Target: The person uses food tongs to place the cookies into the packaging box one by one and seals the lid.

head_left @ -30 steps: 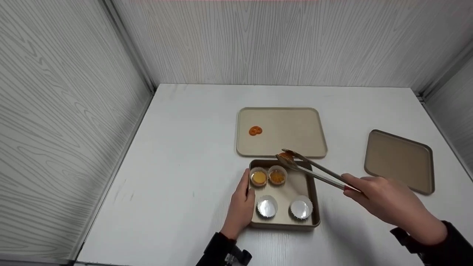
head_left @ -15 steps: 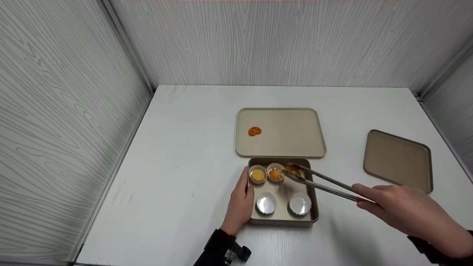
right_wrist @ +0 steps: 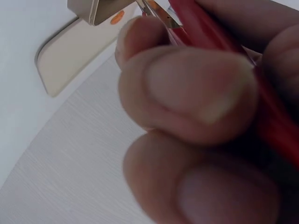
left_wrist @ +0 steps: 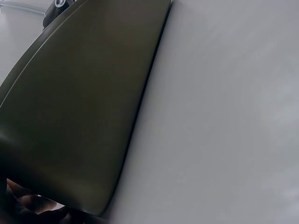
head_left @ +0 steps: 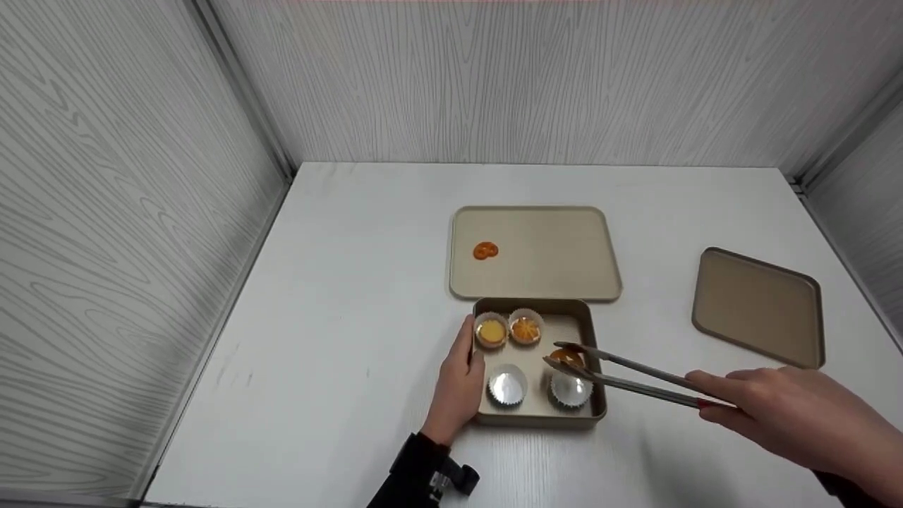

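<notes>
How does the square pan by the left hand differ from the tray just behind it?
The square pan has tall walls, while the tray has only a low rim. The square pan contains four cups; the tray bears small orange pieces. The left hand holds the square pan; no hand touches the tray. Both have rounded corners.

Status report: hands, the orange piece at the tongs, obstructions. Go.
Left hand holding deep pan at left wall. Right hand gripping tongs. Orange piece at tong tips, near-right silver cup close by, contact unclear. No obstruction visible.
</notes>
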Action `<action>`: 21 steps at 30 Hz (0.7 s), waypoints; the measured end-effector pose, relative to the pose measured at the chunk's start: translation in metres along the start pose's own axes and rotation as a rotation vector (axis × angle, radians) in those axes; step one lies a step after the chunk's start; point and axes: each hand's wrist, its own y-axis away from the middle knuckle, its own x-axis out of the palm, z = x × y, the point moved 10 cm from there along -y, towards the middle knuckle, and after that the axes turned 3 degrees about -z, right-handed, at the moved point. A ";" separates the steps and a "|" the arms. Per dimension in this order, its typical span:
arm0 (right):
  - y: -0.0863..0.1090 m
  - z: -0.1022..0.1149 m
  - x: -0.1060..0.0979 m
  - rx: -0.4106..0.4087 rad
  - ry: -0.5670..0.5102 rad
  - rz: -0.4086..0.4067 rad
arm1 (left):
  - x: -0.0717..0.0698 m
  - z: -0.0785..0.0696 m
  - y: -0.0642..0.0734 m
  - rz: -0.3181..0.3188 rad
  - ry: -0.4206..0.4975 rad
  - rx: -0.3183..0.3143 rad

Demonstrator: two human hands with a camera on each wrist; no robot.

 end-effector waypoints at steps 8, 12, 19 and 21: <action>0.003 0.000 0.012 0.036 -0.014 0.122 | 0.000 0.000 0.000 0.001 -0.004 0.005; 0.004 0.001 0.010 0.030 0.000 0.118 | 0.000 0.000 0.000 -0.001 -0.002 0.002; 0.002 0.008 0.007 0.013 0.049 0.089 | 0.001 0.002 -0.001 -0.002 -0.001 -0.011; 0.001 0.012 0.006 0.002 0.065 0.076 | 0.001 0.003 -0.001 -0.002 0.003 -0.010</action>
